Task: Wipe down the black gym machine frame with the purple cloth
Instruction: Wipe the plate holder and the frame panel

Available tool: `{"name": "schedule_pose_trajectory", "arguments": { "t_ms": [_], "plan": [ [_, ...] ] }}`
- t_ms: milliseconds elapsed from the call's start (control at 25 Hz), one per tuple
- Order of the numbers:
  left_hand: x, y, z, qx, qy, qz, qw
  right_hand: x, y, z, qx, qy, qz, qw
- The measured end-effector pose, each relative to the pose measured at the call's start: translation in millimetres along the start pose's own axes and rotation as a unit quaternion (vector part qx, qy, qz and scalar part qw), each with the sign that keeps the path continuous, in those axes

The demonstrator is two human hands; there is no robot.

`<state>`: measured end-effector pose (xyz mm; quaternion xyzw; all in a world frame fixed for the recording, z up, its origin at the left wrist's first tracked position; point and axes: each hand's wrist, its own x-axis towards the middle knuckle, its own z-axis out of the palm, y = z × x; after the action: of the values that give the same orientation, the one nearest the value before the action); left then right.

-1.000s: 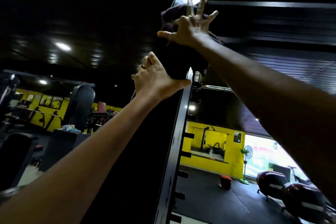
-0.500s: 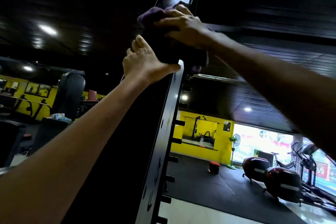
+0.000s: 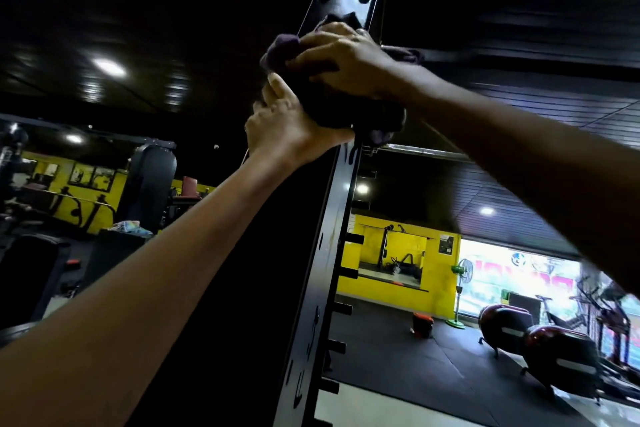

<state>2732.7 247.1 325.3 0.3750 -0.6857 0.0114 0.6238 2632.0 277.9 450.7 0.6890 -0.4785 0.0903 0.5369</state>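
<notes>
A tall black upright of the gym machine frame [image 3: 322,253] rises through the middle of the view, with pegs down its right edge and two bolts near its shiny top. The purple cloth [image 3: 282,48] is bunched against the upright high up. My right hand [image 3: 346,62] lies over the cloth with curled fingers and grips it against the frame. My left hand [image 3: 287,128] sits just below, its thumb hooked round the upright's edge and its fingers under the cloth's lower folds. Both arms reach overhead.
A dark slatted ceiling with round lights is above. Yellow walls and other machines [image 3: 149,184] stand to the left. On the right floor are red exercise bikes [image 3: 554,350], a green fan [image 3: 462,274] and an orange box [image 3: 422,322] on black mats.
My right hand went from spread fingers to curled over the cloth and slid a little down the upright. The left hand stays just below it on the frame.
</notes>
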Motion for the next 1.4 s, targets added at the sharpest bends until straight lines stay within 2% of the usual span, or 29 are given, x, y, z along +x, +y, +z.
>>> {"name": "schedule_pose_trajectory", "arguments": {
  "t_ms": [80, 200, 280, 360, 440, 520, 600, 720, 800, 920, 1040, 1120, 1240, 1320, 1400],
  "plan": [
    [-2, 1, -1, 0.007, -0.013, -0.003, 1.0, -5, 10, -3, -0.014, -0.019, -0.027, 0.999],
    [-17, -1, -10, 0.035, -0.051, -0.004, 0.998, 15, 18, -9, 0.035, -0.006, 0.114, 0.993],
    [-40, -11, -13, 0.06, -0.075, -0.016, 0.995, 26, 6, -7, 0.028, 0.009, 0.149, 0.988],
    [-68, -24, -15, 0.079, -0.107, -0.045, 0.99, 20, -8, -2, -0.014, 0.018, 0.111, 0.994],
    [-90, -35, -15, 0.079, -0.122, -0.078, 0.986, 0, -13, 5, -0.028, 0.024, 0.031, 0.999],
    [-100, -38, -15, 0.074, -0.112, -0.085, 0.987, -18, -8, 6, -0.009, 0.014, -0.055, 0.998],
    [-102, -37, -14, 0.068, -0.097, -0.075, 0.99, -16, 6, -1, 0.014, -0.011, -0.093, 0.996],
    [-103, -36, -15, 0.06, -0.096, -0.07, 0.991, 10, 14, -11, 0.055, -0.012, 0.019, 0.998],
    [-103, -36, -15, 0.046, -0.096, -0.073, 0.992, 23, -3, -8, 0.023, 0.006, 0.066, 0.998],
    [-107, -34, -16, 0.02, -0.087, -0.087, 0.992, 7, -34, 4, 0.002, -0.004, -0.018, 1.0],
    [-123, -39, -18, 0.07, -0.128, -0.088, 0.985, -20, -35, 9, 0.026, -0.011, -0.126, 0.992],
    [-141, -47, -18, 0.099, -0.15, -0.093, 0.979, -18, -20, 3, 0.015, -0.032, -0.16, 0.986],
    [-157, -55, -19, 0.074, -0.143, -0.108, 0.981, 7, -3, -3, 0.012, -0.015, -0.113, 0.993],
    [-160, -57, -19, 0.05, -0.12, -0.107, 0.986, 19, -13, 0, 0.011, 0.003, -0.055, 0.998],
    [-161, -57, -18, 0.03, -0.1, -0.101, 0.989, 14, -30, 0, 0.022, -0.001, -0.043, 0.999]
  ]
}}
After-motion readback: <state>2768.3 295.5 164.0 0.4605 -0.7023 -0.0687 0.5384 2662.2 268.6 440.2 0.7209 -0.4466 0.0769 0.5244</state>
